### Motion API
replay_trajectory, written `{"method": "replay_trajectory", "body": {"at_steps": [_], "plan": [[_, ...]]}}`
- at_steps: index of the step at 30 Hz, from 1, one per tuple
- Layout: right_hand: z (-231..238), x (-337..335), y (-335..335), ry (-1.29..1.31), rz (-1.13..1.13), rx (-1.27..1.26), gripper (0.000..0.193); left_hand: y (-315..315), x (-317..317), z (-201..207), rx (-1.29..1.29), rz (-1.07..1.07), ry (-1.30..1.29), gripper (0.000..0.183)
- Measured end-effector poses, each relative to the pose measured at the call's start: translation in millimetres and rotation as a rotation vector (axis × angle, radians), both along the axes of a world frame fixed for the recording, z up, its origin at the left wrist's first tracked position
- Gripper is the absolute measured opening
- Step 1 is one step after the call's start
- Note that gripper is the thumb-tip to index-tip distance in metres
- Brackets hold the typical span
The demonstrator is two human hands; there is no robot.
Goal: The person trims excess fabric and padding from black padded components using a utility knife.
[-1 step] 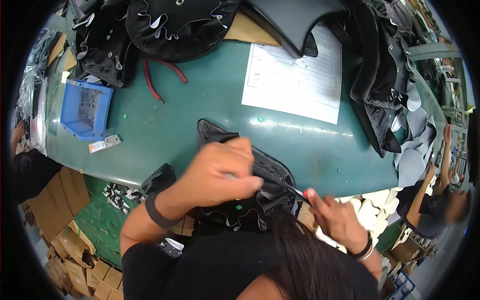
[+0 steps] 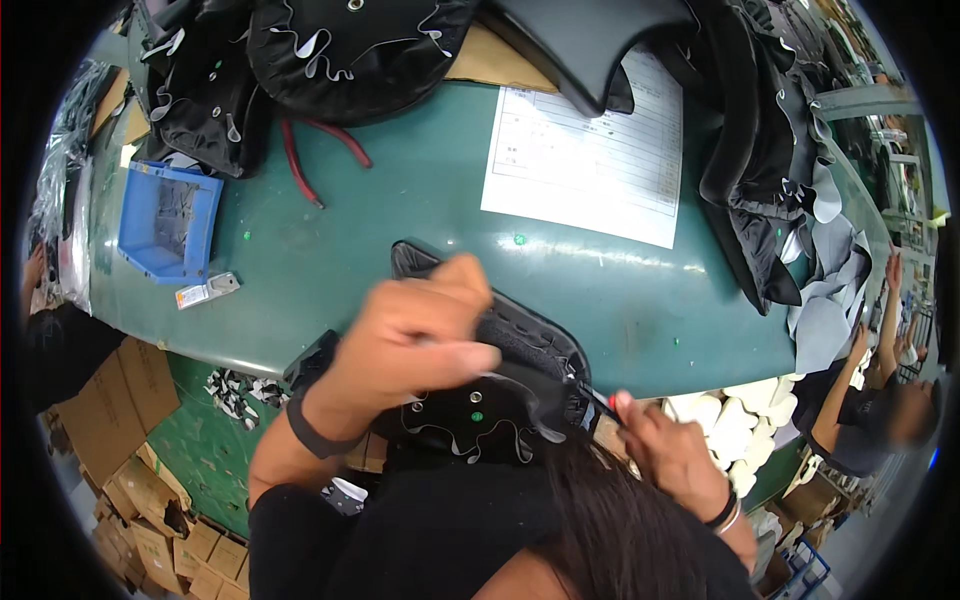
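In front of me lies a black padded, fabric-covered piece (image 2: pixel 535 345), with a curved rim and a loose black fabric flap (image 2: pixel 478 410) with eyelets hanging toward me. My left hand (image 2: pixel 415 335) is closed over its left part, slightly blurred; the edge of the black fabric runs to its thumb. At the piece's right end, my right hand (image 2: pixel 670 445) is closed around a thin tool with a red part (image 2: pixel 613 402). The tool's narrow end reaches the piece's rim. Its exact kind is hidden by the fingers.
On the green table (image 2: pixel 380 210) are a blue bin (image 2: pixel 137 225), red-handled pliers (image 2: pixel 297 170), a small light box (image 2: pixel 208 290) and a printed sheet (image 2: pixel 580 170). Black padded covers (image 2: pixel 360 60) line the far edge. White foam pieces (image 2: pixel 745 425) lie at right. Other people are at both sides.
My left hand has moved left and slightly toward me, and more of the padded inside shows. The fabric flap has shifted; my right hand has dipped slightly.
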State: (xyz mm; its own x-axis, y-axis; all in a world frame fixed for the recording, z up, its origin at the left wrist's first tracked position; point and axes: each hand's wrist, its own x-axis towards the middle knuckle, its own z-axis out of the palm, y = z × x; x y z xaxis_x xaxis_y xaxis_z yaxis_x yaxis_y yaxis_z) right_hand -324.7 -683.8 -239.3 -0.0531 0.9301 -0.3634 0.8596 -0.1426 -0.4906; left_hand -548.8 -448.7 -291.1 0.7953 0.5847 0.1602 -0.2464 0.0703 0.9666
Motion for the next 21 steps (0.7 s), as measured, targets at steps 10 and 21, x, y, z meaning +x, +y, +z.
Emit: {"method": "replay_trajectory", "body": {"at_steps": [10,21], "plan": [[3.9,-7.3,78.3,-0.147,0.114,0.079,0.055,-22.6,9.3,17.7,0.908,0.091,0.709,0.028],[8.3,-48.4,19.8,-0.059,-0.193,-0.015,0.053,14.5,-19.3,6.8,0.02,0.46,0.001,0.027]]}}
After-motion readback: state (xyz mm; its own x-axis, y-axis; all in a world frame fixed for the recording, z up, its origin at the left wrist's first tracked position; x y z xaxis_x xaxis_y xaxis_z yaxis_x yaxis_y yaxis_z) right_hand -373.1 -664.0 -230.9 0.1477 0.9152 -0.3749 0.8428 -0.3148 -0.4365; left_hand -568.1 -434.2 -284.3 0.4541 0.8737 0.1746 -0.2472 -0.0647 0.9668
